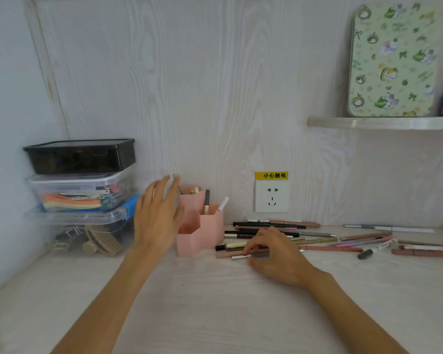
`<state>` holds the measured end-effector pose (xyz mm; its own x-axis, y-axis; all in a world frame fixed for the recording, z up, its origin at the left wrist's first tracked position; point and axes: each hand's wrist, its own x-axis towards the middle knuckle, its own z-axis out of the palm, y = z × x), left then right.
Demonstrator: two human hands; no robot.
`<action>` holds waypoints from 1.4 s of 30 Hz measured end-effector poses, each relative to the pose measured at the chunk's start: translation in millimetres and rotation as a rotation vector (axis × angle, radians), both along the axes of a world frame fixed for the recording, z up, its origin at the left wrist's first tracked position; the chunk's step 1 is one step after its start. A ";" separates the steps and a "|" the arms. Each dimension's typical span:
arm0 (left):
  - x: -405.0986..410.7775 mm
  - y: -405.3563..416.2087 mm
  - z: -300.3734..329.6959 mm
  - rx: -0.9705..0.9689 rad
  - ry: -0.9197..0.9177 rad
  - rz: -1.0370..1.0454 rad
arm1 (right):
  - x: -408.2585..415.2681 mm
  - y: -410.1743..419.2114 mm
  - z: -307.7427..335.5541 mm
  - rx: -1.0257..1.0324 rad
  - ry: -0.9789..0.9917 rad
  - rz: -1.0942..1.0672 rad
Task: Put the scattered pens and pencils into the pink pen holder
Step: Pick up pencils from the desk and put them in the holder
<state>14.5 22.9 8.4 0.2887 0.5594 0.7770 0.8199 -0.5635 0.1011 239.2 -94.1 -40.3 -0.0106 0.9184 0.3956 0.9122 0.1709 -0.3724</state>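
The pink pen holder [210,232] stands at the back of the desk with three honeycomb compartments. A black-capped pen [206,205], a white pen [223,203] and a few short ones stick out of it. My left hand [157,218] hovers just left of the holder, fingers spread and straight, holding nothing. Several pens and pencils [317,241] lie scattered to the right of the holder, along the wall. My right hand [274,254] rests on the near end of that pile, its fingertips curled and pinching a thin dark pen with a silver tip [241,257].
Stacked plastic storage boxes [81,190] stand at the left against the wall. A wall socket [271,195] with a yellow warning label sits behind the pens. A shelf [384,123] at upper right carries a patterned tin [394,60]. A grey marker [368,252] lies at the right.
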 end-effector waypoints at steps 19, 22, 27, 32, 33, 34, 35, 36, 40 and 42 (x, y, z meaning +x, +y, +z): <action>7.6 -41.9 -48.0 -0.395 -0.329 -0.445 | 7.2 8.0 -15.2 0.071 0.212 -0.057; -16.5 -31.7 -14.0 -0.206 -0.630 -0.401 | 6.1 10.3 -16.1 0.063 0.167 -0.061; -45.3 -10.0 46.1 0.045 -0.659 -0.297 | 4.5 8.4 -14.6 0.042 0.153 -0.056; -45.2 -9.4 77.0 0.199 -0.408 -0.119 | 3.2 5.8 -12.3 0.024 0.170 -0.050; -42.3 -9.2 78.9 0.196 -0.350 -0.088 | 3.6 5.6 -12.7 0.024 0.174 -0.049; -38.9 -9.0 79.4 0.178 -0.300 -0.067 | 4.2 5.8 -13.2 0.026 0.175 -0.049; -34.4 -7.2 77.3 0.154 -0.252 -0.056 | 4.6 5.8 -13.5 0.025 0.174 -0.052; -29.4 -5.5 73.4 0.130 -0.210 -0.051 | 4.5 5.9 -13.5 0.023 0.174 -0.052; -7.7 5.4 48.6 0.007 -0.052 -0.018 | 4.0 4.1 -9.8 0.044 0.218 -0.046; -1.0 6.5 34.6 -0.062 0.013 0.002 | 6.8 2.9 -7.3 0.066 0.247 -0.084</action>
<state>13.6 29.4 43.0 0.2974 0.6069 0.7371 0.8224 -0.5550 0.1252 246.0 -91.2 -47.5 0.1684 0.8842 0.4357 0.8072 0.1300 -0.5757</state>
